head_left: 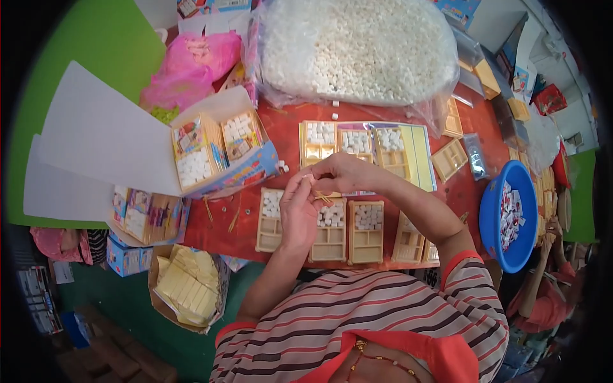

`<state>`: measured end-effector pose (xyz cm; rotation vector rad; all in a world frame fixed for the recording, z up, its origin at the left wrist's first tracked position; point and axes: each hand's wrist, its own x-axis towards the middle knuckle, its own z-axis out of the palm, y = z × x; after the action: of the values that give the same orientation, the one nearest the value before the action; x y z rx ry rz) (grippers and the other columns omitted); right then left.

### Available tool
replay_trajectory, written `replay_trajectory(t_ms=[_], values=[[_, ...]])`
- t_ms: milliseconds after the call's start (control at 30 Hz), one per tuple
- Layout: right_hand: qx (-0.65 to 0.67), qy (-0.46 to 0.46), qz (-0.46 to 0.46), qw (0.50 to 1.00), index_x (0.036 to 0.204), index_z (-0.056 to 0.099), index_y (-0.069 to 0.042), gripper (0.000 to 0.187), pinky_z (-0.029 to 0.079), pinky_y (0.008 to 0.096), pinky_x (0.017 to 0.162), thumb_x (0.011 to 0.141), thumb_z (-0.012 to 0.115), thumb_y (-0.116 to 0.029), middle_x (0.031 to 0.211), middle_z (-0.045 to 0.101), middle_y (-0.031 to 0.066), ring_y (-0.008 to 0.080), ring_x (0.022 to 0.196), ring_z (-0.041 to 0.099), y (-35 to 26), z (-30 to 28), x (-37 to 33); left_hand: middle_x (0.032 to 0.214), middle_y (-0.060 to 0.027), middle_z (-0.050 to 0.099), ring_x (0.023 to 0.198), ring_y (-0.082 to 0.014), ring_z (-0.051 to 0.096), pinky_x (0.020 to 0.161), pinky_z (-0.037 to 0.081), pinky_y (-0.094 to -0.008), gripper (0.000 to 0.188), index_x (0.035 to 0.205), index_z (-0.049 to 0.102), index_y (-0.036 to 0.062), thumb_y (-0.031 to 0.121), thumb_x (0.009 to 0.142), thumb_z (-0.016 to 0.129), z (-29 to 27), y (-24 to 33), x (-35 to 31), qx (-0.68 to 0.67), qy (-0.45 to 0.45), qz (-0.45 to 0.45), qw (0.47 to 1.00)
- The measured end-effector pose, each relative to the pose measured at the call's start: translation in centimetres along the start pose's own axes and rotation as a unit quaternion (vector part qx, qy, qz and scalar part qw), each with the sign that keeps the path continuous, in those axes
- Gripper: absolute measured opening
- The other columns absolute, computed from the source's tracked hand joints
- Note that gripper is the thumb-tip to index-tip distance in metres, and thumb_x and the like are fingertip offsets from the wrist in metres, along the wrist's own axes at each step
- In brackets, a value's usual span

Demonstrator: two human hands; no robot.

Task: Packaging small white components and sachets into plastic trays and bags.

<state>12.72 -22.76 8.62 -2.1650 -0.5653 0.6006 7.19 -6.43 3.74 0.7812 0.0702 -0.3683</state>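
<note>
Left hand [299, 214] holding thin yellow bands [325, 199], right hand [347, 171] pinched narrow against it, tan trays [366, 246] below on red surface [286, 124]

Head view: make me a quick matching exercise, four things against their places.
Things:
1. Basin
2. Left hand
3. Heap of white pieces
4. Pink bag

Places:
A. Inside a large clear bag
B. Beyond the open box with the raised white flap
C. Toward the picture's right side
D. Close against the right hand

Pairs: 1-C, 2-D, 3-A, 4-B
</note>
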Motion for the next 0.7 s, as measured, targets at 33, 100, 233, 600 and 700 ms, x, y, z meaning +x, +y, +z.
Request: replay_trajectory(t_ms=[33, 100, 233, 600, 700], values=[[0.043, 0.023, -0.014, 0.999, 0.089, 0.069, -0.004, 0.025, 0.049, 0.0415, 0.062, 0.086, 0.059, -0.027, 0.071, 0.064, 0.0191, 0.0330, 0.066, 0.064, -0.4, 0.8, -0.1, 0.109, -0.0075, 0.064, 0.092, -0.0132, 0.063, 0.072, 0.055, -0.0292, 0.029, 0.124, 0.055, 0.0021, 0.020, 0.102, 0.047, -0.8, -0.4, -0.5, -0.012, 0.009, 0.002, 1.000], [0.027, 0.061, -0.043, 0.997, 0.087, 0.068, -0.003, 0.025, 0.049, 0.0407, 0.061, 0.087, 0.059, -0.027, 0.069, 0.063, 0.0180, 0.0298, 0.063, 0.063, -0.6, 2.5, -0.2, 0.109, -0.0072, 0.063, 0.090, -0.0128, 0.063, 0.071, 0.054, -0.0284, 0.030, 0.125, 0.055, 0.0018, 0.019, 0.102, 0.046, -0.8, -0.1, -1.3, -0.029, 0.018, 0.000, 0.999], [0.114, 0.041, -0.056, 0.991, 0.087, 0.066, -0.002, 0.023, 0.048, 0.0350, 0.062, 0.090, 0.059, -0.023, 0.067, 0.064, 0.0107, 0.0202, 0.062, 0.061, -1.5, 5.2, -1.1, 0.108, -0.0079, 0.063, 0.084, -0.0131, 0.062, 0.065, 0.051, -0.0270, 0.031, 0.127, 0.054, 0.0004, 0.017, 0.102, 0.046, -2.3, 0.0, -4.5, -0.040, 0.030, 0.011, 0.999], [0.270, -0.026, 0.015, 0.962, 0.095, 0.063, 0.000, 0.012, 0.041, 0.0217, 0.069, 0.097, 0.058, -0.011, 0.080, 0.055, -0.0060, 0.0022, 0.077, 0.046, -0.2, 8.0, -2.2, 0.114, -0.0173, 0.065, 0.086, -0.0210, 0.065, 0.070, 0.053, -0.0330, 0.032, 0.122, 0.058, -0.0024, -0.003, 0.092, 0.048, -7.5, 4.1, -9.8, 0.079, 0.068, 0.083, 0.991], [0.240, -0.023, 0.021, 0.970, 0.094, 0.063, 0.001, 0.013, 0.041, 0.0222, 0.069, 0.097, 0.058, -0.011, 0.080, 0.056, -0.0050, 0.0030, 0.077, 0.047, -0.4, 8.4, -2.2, 0.117, -0.0171, 0.065, 0.108, -0.0292, 0.064, 0.094, 0.049, -0.0432, 0.031, 0.114, 0.066, 0.0008, -0.006, 0.088, 0.051, -7.6, 4.7, -9.7, 0.569, -0.026, 0.267, 0.777]])
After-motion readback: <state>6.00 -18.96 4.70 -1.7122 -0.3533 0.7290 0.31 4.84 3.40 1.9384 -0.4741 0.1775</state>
